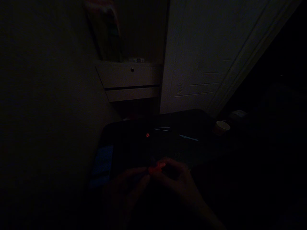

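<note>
The scene is very dark. A small soft-looking red lump (154, 168) glows faintly between my two hands, above the near side of the dark table. My right hand (178, 179) pinches it from the right with thumb and fingers. From the left, the fingertips of my left hand (133, 182) close in a pinch at the lump's edge; something dim and bluish shows between them, too dark to name. Farther out on the table lies a smaller red-orange bit (147, 135). Two thin pale sticks (163, 129) and a flat light-blue knife-shaped tool (188, 138) lie beyond my hands.
A bluish flat rectangle (102, 164) lies at the table's left side. A paper cup (222, 126) stands at the right, with a pale box-like thing (238, 113) behind it. A drawer unit (131, 76) and a pale panelled surface (192, 70) rise behind the table.
</note>
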Available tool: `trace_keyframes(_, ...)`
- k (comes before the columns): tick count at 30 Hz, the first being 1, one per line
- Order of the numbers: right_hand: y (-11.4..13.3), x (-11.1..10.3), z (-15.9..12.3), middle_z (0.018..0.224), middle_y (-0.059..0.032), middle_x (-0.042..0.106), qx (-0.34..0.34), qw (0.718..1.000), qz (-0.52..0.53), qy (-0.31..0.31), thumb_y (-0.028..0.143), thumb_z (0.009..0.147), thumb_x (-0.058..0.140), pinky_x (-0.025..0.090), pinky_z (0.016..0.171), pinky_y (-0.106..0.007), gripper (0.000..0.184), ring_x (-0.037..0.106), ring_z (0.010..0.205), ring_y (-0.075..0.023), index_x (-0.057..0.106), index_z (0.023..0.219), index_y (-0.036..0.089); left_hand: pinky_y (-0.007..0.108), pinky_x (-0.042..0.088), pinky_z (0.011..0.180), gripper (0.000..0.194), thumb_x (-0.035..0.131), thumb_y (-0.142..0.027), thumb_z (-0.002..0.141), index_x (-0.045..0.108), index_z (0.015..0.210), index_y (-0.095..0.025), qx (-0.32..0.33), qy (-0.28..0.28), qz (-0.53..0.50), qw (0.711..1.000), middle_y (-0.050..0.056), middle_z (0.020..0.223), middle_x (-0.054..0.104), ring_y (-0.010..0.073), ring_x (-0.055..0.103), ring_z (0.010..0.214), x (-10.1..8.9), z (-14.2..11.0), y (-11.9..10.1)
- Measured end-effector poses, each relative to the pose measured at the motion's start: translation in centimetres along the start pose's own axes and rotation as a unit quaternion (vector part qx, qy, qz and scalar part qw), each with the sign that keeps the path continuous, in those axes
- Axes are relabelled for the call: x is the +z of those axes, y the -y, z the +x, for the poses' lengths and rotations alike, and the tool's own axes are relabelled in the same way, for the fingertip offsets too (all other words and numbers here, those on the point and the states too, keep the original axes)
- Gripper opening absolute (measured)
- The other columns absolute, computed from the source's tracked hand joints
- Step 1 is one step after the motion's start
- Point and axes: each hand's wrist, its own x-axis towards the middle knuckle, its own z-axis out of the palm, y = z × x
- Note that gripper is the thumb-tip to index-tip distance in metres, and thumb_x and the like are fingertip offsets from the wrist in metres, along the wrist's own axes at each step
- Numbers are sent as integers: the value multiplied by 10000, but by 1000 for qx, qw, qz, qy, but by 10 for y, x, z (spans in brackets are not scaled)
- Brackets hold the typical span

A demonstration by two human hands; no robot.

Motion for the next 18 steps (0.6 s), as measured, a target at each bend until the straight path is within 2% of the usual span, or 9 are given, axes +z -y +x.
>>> trace_keyframes(4,3,0,-2,880,-14,797,0,1000,-19,4,396,828,896,513,840,-311,214,710,892,-217,802,854,206,290,669,681,309,876,-556,664,881,843,-305,-9,-14,-7,1000,32,869,872,266,827,794,0,-2,-2)
trace_keyframes(9,0,3,-2,886,-16,794,0,1000,-19,6,397,844,883,518,884,-330,208,716,904,-222,802,861,206,302,667,676,344,897,-575,642,886,833,-290,-31,-21,-7,999,43,825,866,273,823,773,-1,-4,2)
trace_keyframes(14,-3,3,-3,954,-32,819,2,1000,-6,-11,427,825,898,536,900,-355,244,745,963,-252,811,928,223,335,686,815,285,885,-520,662,890,844,-301,-26,4,-55,998,42,855,871,285,837,843,-2,0,-1)
trace_keyframes(18,-3,2,-3,1020,-43,834,-9,999,-48,-12,399,822,878,530,929,-377,251,750,1020,-281,823,1006,237,306,683,808,226,856,-488,659,890,816,-329,-9,5,-46,999,28,899,877,279,842,868,-4,2,-4)
